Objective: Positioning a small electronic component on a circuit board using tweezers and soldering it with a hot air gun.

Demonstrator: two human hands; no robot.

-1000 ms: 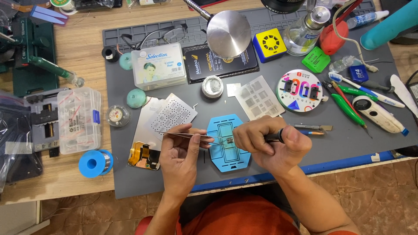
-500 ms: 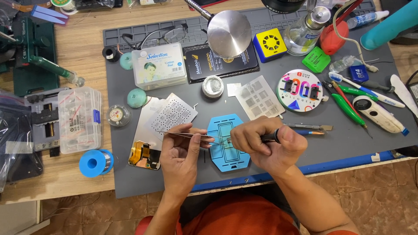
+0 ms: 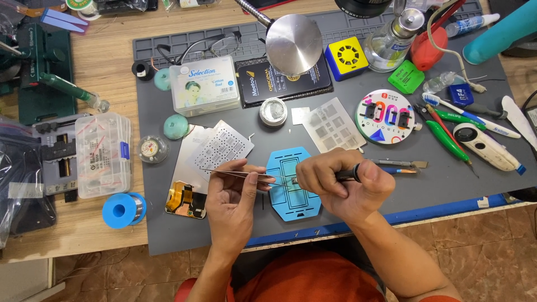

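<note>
1. We are pinching thin tweezers in our left hand, tips over the blue holder.
2. Our right hand is closed around a dark-handled tool, working a small part clamped there; steadiness matters now.

Left hand pinched, right hand fisted, nearly touching.

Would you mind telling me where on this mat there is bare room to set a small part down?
Bare grey mat lies right of the right hand, below the green cutters. Another patch sits near the front edge, between the blue solder spool and the left hand. The back row around the round metal lamp head is crowded.
</note>
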